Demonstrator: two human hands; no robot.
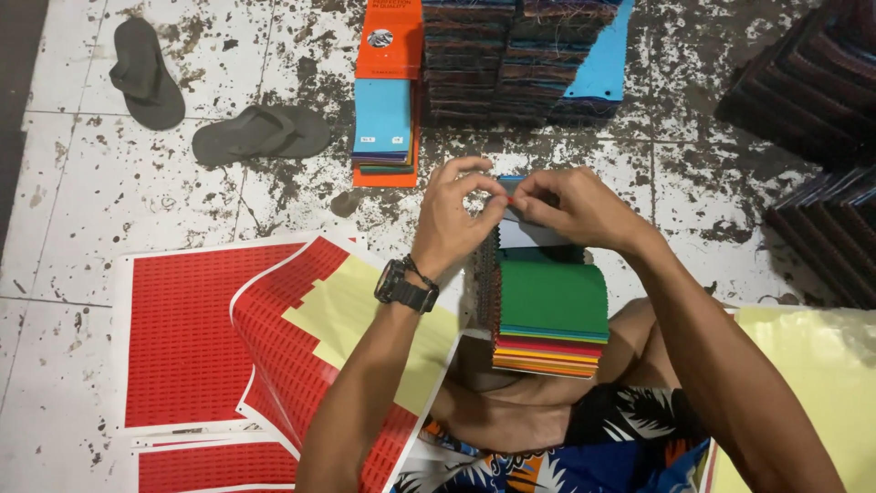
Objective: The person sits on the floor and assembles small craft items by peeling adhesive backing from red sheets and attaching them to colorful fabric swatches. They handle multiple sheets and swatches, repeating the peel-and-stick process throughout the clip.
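A stack of coloured fabric swatches [553, 301], green on top, rests on my knee. My left hand [453, 215] and my right hand [570, 205] meet above its far end, fingertips pinched together on a small red sticker [513, 194] over the stack's grey top edge. A black watch sits on my left wrist. Beside my left arm lie red sticker sheets [187, 333]; one is partly peeled, showing yellow backing.
Two grey flip-flops [260, 134] lie on the stained white tile floor at upper left. An orange and blue swatch book [385, 110] and tall piles of swatch stacks [511, 55] stand ahead; dark piles [812, 91] sit at right. Yellow backing sheet [821, 383] at lower right.
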